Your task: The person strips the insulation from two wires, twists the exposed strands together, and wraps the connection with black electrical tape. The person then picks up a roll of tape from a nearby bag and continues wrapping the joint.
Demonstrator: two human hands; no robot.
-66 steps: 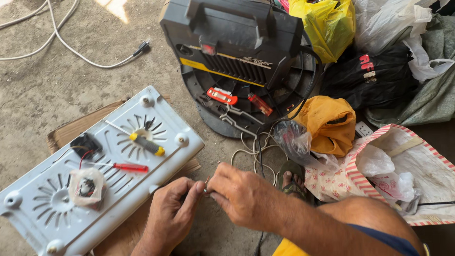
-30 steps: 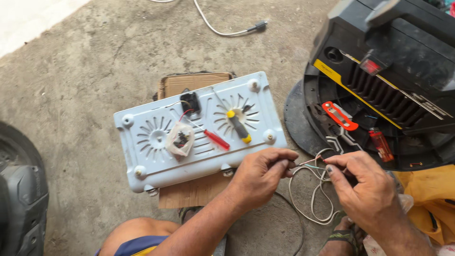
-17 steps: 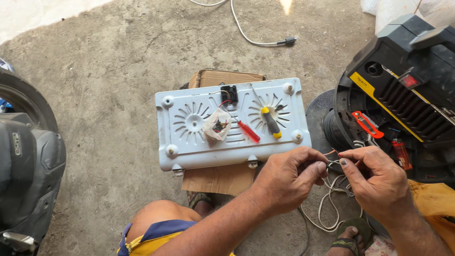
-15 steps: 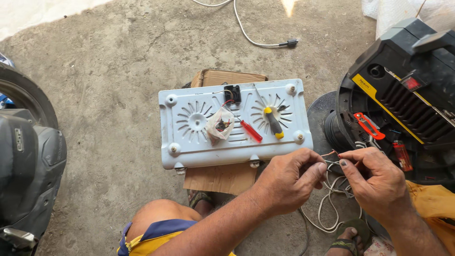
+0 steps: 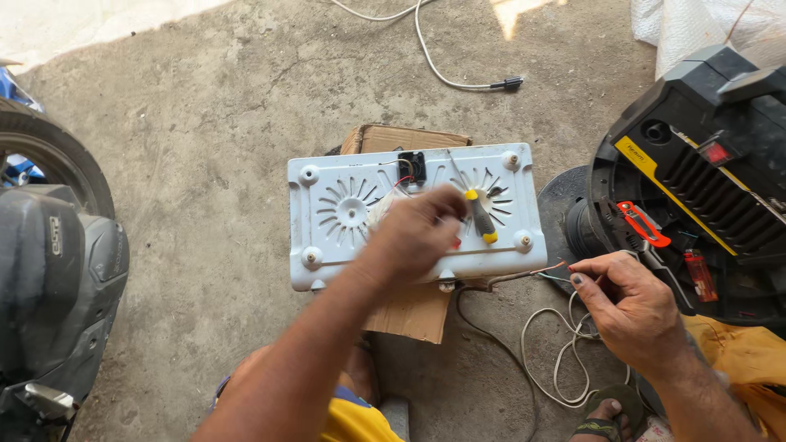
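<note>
A white vented appliance casing lies bottom-up on a piece of cardboard on the concrete floor. My left hand is over the casing's middle, fingers curled down onto it beside a yellow-and-black screwdriver; what it touches is hidden. My right hand is to the right of the casing, pinching the stripped wire ends of a white cord that loops on the floor. A small black part with thin wires sits at the casing's far edge.
A black-and-yellow toolbox with red tools stands at the right on a round dark base. A motorbike wheel and body fill the left edge. A white cable with a plug lies at the top. Yellow cloth is bottom right.
My left hand has let go of the wire and moved up onto the casing. My right hand still holds the wire ends. The view has shifted left over the earlier frames.
</note>
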